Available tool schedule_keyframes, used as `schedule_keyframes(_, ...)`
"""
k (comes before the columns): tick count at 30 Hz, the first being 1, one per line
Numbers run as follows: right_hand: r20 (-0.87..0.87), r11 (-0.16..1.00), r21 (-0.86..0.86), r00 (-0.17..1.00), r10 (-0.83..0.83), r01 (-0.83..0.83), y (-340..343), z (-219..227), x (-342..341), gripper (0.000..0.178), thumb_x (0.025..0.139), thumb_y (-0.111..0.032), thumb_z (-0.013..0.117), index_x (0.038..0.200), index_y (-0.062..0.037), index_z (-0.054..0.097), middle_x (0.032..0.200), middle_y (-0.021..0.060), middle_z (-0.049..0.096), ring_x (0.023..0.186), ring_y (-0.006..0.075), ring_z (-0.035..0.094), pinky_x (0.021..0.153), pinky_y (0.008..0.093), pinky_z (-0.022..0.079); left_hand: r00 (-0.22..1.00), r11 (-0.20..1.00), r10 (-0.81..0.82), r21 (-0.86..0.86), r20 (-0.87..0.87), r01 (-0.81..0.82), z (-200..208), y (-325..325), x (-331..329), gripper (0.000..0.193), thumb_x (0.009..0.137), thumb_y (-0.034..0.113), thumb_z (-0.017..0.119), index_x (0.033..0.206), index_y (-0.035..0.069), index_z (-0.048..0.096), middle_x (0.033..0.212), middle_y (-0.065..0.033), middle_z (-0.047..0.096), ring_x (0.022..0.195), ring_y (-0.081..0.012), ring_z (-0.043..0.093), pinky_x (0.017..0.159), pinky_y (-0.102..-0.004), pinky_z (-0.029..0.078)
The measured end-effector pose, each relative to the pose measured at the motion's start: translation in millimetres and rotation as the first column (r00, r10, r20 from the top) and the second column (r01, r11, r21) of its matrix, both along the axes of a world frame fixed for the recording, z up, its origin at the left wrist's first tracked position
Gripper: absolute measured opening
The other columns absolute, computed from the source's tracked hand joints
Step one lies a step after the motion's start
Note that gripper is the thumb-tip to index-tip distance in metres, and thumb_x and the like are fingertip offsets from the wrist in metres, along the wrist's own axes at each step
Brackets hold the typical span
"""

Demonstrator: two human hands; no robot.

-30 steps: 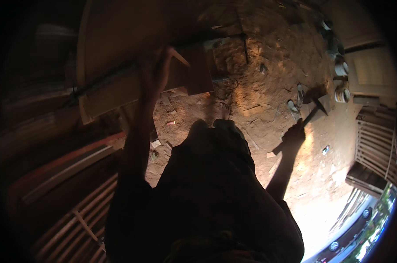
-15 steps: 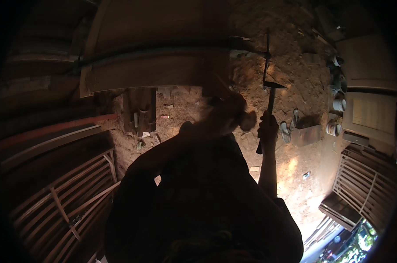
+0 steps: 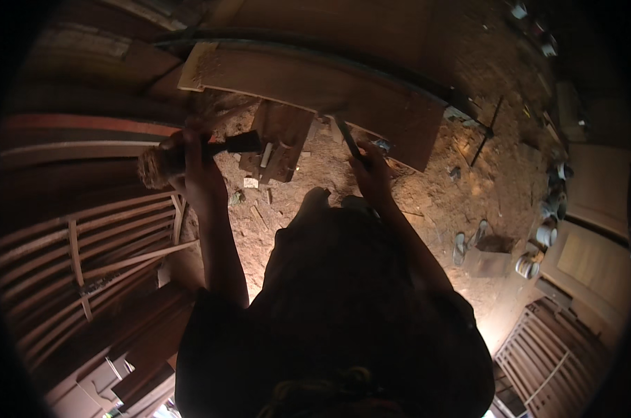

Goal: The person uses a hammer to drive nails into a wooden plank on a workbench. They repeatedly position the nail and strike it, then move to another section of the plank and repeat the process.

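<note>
My left hand [image 3: 203, 174] is closed round a broad chisel at the left, beside the slatted frame. The chisel's wide dark blade [image 3: 243, 142] points right, and its thick handle ends in a frayed, worn butt [image 3: 152, 167]. My right hand [image 3: 372, 174] grips the dark handle of a hammer [image 3: 346, 136] just below the board's near edge. The hammer's head is not distinguishable in the dimness there. Ahead of both hands stretches a brown wooden board [image 3: 294, 80], with a long dark bar clamp [image 3: 329, 57] running along it to a crossbar handle [image 3: 487, 131] at the right.
Beneath the board's edge stands a small wooden bench [image 3: 277, 136]. A slatted wooden frame [image 3: 86, 251] leans at the left. Sandals [image 3: 470, 240] and a wooden block [image 3: 488, 259] lie on the dirt floor at the right, near several cans [image 3: 547, 231] and panels [image 3: 581, 261].
My view has turned, so the board sits farther right. The left hand has swung left with the chisel. My right hand has brought the hammer from the right to the board's edge.
</note>
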State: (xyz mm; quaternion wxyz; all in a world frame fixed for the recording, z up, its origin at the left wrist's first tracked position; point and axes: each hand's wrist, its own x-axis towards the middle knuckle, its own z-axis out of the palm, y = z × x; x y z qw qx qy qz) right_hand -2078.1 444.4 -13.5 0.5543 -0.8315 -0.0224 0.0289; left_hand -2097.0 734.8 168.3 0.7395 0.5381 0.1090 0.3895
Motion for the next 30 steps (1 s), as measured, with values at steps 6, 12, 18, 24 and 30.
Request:
schedule_keyframes(6, 0.134, 0.987, 0.084, 0.983, 0.124, -0.136, 106.7, -12.8, 67.1, 0.047, 0.088, -0.016, 0.073, 0.131, -0.0071, 0.057, 0.105, 0.0178, 0.068, 0.097, 0.0314, 0.067, 0.087, 0.0431, 0.053, 0.974, 0.946, 0.198, 0.283, -0.112, -0.160, -17.5, 23.0, -65.2, 0.019, 0.099, 0.004, 0.063, 0.115, 0.006, 0.053, 0.116, -0.0115, 0.063, 0.105, -0.0200, 0.062, 0.092, -0.0369, 0.053)
schedule_keyframes(12, 0.161, 0.933, -0.346, 0.973, 0.166, -0.102, 94.2, 17.1, 10.3, 0.036, 0.097, -0.034, 0.063, 0.117, -0.0051, 0.062, 0.115, 0.0218, 0.065, 0.110, 0.0389, 0.063, 0.088, 0.0519, 0.050, 0.987, 0.657, 0.079, 0.752, -0.139, 0.054, -16.0, -18.5, -76.0, 0.036, 0.077, -0.010, 0.078, 0.090, 0.008, 0.050, 0.097, -0.0077, 0.054, 0.098, -0.0257, 0.058, 0.085, -0.0358, 0.049)
schedule_keyframes(18, -0.050, 0.755, 0.540, 0.881, 0.471, -0.373, 44.9, 69.8, -65.2, 0.051, 0.107, -0.043, 0.044, 0.136, -0.0026, 0.056, 0.124, 0.0125, 0.064, 0.113, 0.0202, 0.063, 0.099, 0.0366, 0.048, 0.847, 0.364, -0.513, 0.857, -0.143, 0.365, -23.0, -88.7, -60.3, 0.029, 0.070, 0.010, 0.083, 0.092, 0.007, 0.064, 0.098, -0.0095, 0.061, 0.099, -0.0285, 0.062, 0.083, -0.0428, 0.051)
schedule_keyframes(24, -0.614, 0.665, 0.662, 0.760, 0.215, 0.347, -24.0, 139.6, -20.2, 0.032, 0.101, -0.031, 0.063, 0.120, -0.0064, 0.061, 0.083, 0.0025, 0.060, 0.076, 0.0143, 0.062, 0.067, 0.0285, 0.052, 0.803, 0.147, -0.464, 0.861, -0.374, 0.487, -20.7, -128.8, -44.8, 0.038, 0.071, 0.015, 0.088, 0.101, 0.008, 0.066, 0.090, -0.0096, 0.059, 0.082, -0.0295, 0.058, 0.079, -0.0476, 0.046)
schedule_keyframes(30, -0.179, 0.963, 0.259, 0.977, 0.120, -0.072, -131.6, 120.0, -2.8, 0.058, 0.098, -0.026, 0.065, 0.146, -0.0037, 0.043, 0.100, 0.0156, 0.067, 0.081, 0.0257, 0.068, 0.073, 0.0372, 0.056, 0.862, 0.547, -0.069, 0.704, -0.502, 0.453, -30.0, -189.9, -67.4, 0.022, 0.085, 0.013, 0.078, 0.102, 0.008, 0.065, 0.087, -0.0084, 0.059, 0.079, -0.0241, 0.058, 0.068, -0.0358, 0.046)
